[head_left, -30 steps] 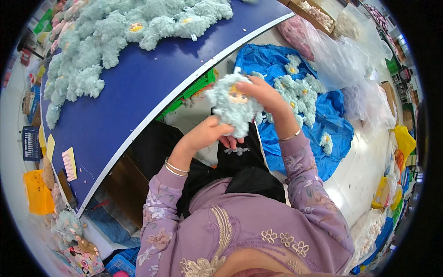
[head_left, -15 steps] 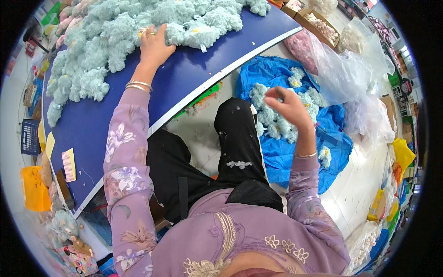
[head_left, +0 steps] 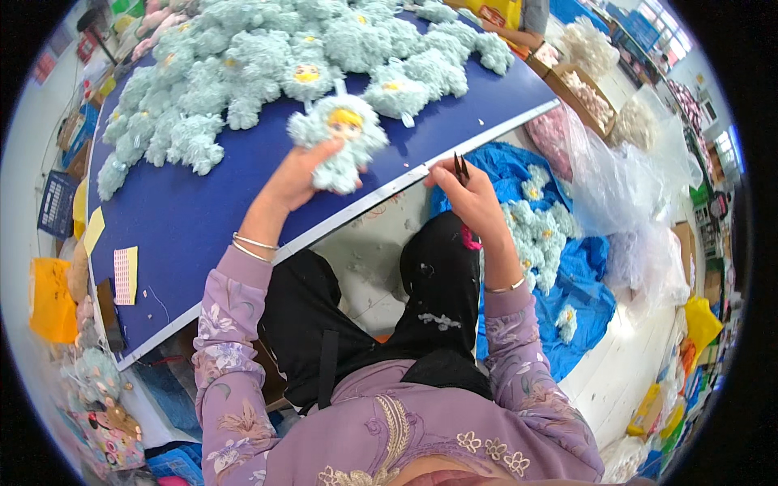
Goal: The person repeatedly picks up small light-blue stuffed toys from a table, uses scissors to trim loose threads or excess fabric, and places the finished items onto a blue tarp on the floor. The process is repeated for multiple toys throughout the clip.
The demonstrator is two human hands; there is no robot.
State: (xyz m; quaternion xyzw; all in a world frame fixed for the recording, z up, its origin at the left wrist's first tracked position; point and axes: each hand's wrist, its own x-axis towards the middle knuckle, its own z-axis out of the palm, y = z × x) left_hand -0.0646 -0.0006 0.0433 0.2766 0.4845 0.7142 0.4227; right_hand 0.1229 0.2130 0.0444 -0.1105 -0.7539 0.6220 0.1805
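Observation:
My left hand (head_left: 293, 180) grips a fluffy pale-blue plush doll (head_left: 340, 139) with yellow hair and a small face turned up, just above the near edge of the blue table (head_left: 267, 202). Thread snips (head_left: 461, 168) are held in my right hand (head_left: 474, 198), their dark tips pointing up past the fingers. A bit of bright pink (head_left: 470, 237) shows under that palm; whether it belongs to the snips I cannot tell. Right of the doll, the snips are apart from it. Behind it lies a big heap of similar plush dolls (head_left: 259, 65), some showing faces.
More pale-blue dolls (head_left: 539, 243) rest on a blue sheet (head_left: 587, 324) on the floor at the right. Beyond are clear plastic bags (head_left: 624, 170) and a carton (head_left: 579, 97) of pale pieces. A paper sheet (head_left: 126, 275) lies on the table's left. Another person's arm (head_left: 527, 36) shows at the far edge.
My left hand has picked up a doll from the heap and drawn it nearer. My right hand has moved left from over the blue sheet to the table edge, and the snips now show.

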